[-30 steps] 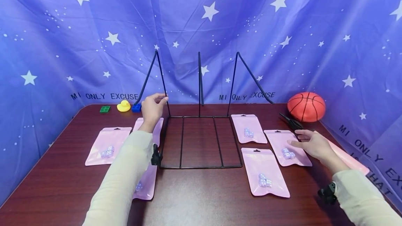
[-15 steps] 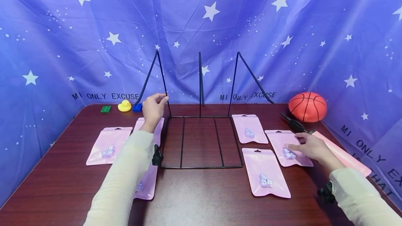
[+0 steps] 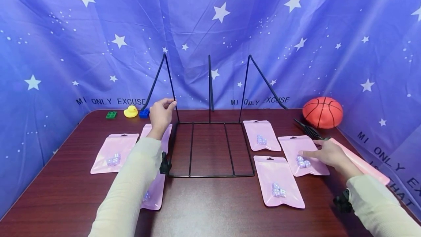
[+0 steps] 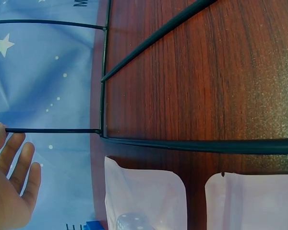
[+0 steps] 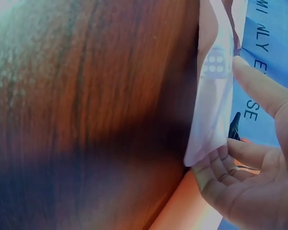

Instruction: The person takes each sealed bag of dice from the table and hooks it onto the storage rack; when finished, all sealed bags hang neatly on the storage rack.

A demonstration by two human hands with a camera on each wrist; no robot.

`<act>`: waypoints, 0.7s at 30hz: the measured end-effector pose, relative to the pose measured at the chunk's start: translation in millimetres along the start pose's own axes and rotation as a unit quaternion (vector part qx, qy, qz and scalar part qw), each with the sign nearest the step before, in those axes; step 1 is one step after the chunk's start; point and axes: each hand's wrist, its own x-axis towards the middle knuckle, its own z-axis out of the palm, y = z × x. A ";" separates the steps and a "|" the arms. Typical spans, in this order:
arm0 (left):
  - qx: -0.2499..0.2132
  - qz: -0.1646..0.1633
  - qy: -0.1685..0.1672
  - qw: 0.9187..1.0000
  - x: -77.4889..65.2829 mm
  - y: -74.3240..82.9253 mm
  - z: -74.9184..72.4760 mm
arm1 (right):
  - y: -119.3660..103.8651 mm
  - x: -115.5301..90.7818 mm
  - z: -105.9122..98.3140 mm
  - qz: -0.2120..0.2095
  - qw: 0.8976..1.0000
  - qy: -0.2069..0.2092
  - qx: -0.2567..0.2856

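Note:
My left hand (image 3: 161, 116) pinches the left upright of a black wire rack (image 3: 210, 176) between thumb and fingertip. In the left wrist view its other fingers spread loosely below the wire (image 4: 53, 130). At the right, my right hand (image 3: 330, 154) holds the right edge of a pink zip pouch (image 3: 292, 149). Several pale dotted dice (image 3: 303, 164) show through it. In the right wrist view the thumb (image 5: 259, 86) lies against the pouch (image 5: 209, 110) beside a die, and the other fingers curl at its edge.
Pink pouches with dice lie right of the rack (image 3: 261, 129) (image 3: 277, 171) and left of it (image 3: 115, 145); my left sleeve partly covers others. Behind stand a yellow duck (image 3: 131, 112), blue brick (image 3: 144, 113), green brick (image 3: 111, 115) and orange ball (image 3: 322, 112). A dark tool (image 3: 310, 131) lies near the ball.
The right thumb has come down onto the pouch beside its dice. That pouch has shifted slightly and its dice have moved. The left hand stays on the rack.

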 end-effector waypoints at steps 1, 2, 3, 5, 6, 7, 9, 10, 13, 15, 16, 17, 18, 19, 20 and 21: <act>0.001 0.000 0.000 1.000 0.0 -0.2 0.0 | 0.0 0.3 -0.3 0.001 1.000 0.000 0.001; 0.001 -0.001 0.000 1.000 0.0 -0.3 0.0 | -0.1 0.6 -0.5 0.003 1.000 0.000 0.002; 0.002 -0.002 0.000 1.000 -0.1 -0.3 0.0 | -0.3 0.7 -0.8 0.005 1.000 -0.001 0.005; 0.003 -0.003 0.001 1.000 -0.1 -0.2 0.0 | -0.8 0.8 -1.4 0.012 1.000 -0.003 0.018; 0.003 -0.003 0.001 1.000 -0.1 -0.2 0.1 | -0.8 0.9 -1.5 0.017 1.000 -0.004 0.024; 0.003 -0.004 0.001 1.000 -0.2 -0.2 0.3 | -0.7 0.8 -1.5 0.020 0.999 -0.004 0.031; 0.004 -0.004 0.001 1.000 0.1 -0.4 0.7 | -0.3 0.9 -1.3 0.028 0.998 -0.005 0.048; 0.004 -0.003 0.001 1.000 0.1 -0.4 0.8 | 0.0 0.8 -1.1 0.030 0.998 -0.005 0.058; 0.004 -0.001 0.002 1.000 0.5 -1.1 1.3 | 1.5 1.1 -0.5 0.029 0.997 -0.005 0.074; 0.003 -0.001 0.004 1.000 0.6 -1.2 1.2 | 2.7 1.5 -0.2 0.026 0.996 -0.006 0.084; 0.003 0.000 0.004 1.000 0.5 -1.2 1.2 | 3.3 1.7 -0.4 0.022 0.996 -0.008 0.091; 0.004 0.001 0.005 1.000 0.8 -1.3 1.5 | 4.0 2.1 -0.3 0.020 0.995 -0.009 0.097; 0.004 0.001 0.006 1.000 0.7 -1.1 1.6 | 4.8 2.4 -0.4 0.015 0.995 -0.010 0.103; 0.004 0.001 0.005 1.000 0.7 -0.9 1.7 | 5.8 2.8 -0.3 0.011 0.994 -0.011 0.107; 0.004 0.001 0.005 1.000 0.6 -0.7 1.6 | 6.4 2.9 -0.4 0.008 0.994 -0.013 0.110; 0.006 0.002 0.004 1.000 0.6 -0.7 1.7 | 7.4 3.2 -0.5 0.005 0.993 -0.015 0.114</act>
